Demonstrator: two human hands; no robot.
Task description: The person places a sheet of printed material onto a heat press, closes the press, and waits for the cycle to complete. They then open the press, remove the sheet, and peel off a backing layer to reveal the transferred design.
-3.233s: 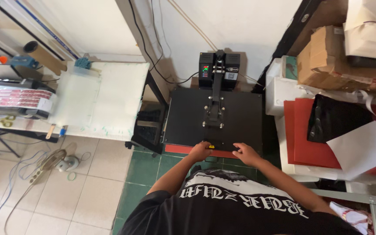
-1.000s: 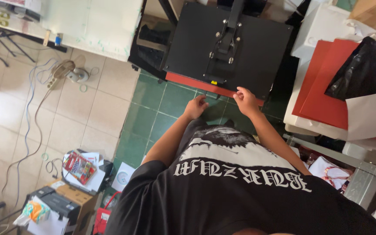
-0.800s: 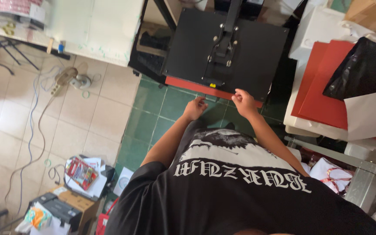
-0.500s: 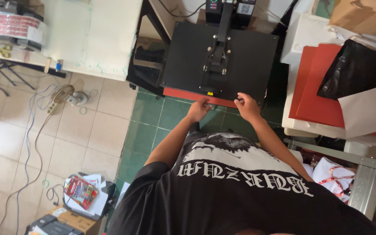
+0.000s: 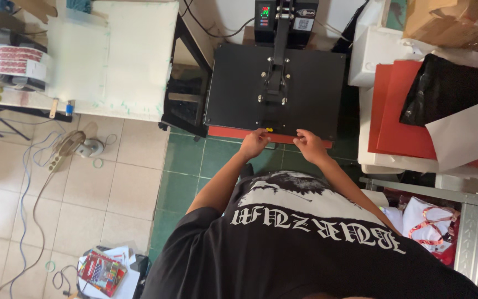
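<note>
A black heat press [image 5: 233, 83] stands shut in front of me, its top plate lying on a red pad [image 5: 225, 132]. Behind it sits a control box [image 5: 265, 16] with a lit display. My left hand [image 5: 254, 143] and my right hand [image 5: 310, 145] both curl over the press's front edge, on either side of the centre arm [image 5: 275, 66], where the handle bar ends. The bar itself is mostly hidden by my fingers. My black printed shirt [image 5: 305, 238] fills the lower part of the view.
On the left stands a white table [image 5: 134, 61] with a printed roll [image 5: 6, 58]. To the right, red sheets [image 5: 399, 111], a black bag [image 5: 449, 88] and white paper [image 5: 471, 133] are stacked, with cardboard boxes [image 5: 455, 22] behind. Cables and a small fan [image 5: 78, 147] lie on the tiled floor.
The view has swung up and straightened, so the press and the control box now show in full. Both hands stay at the press's front edge, and the press stays shut.
</note>
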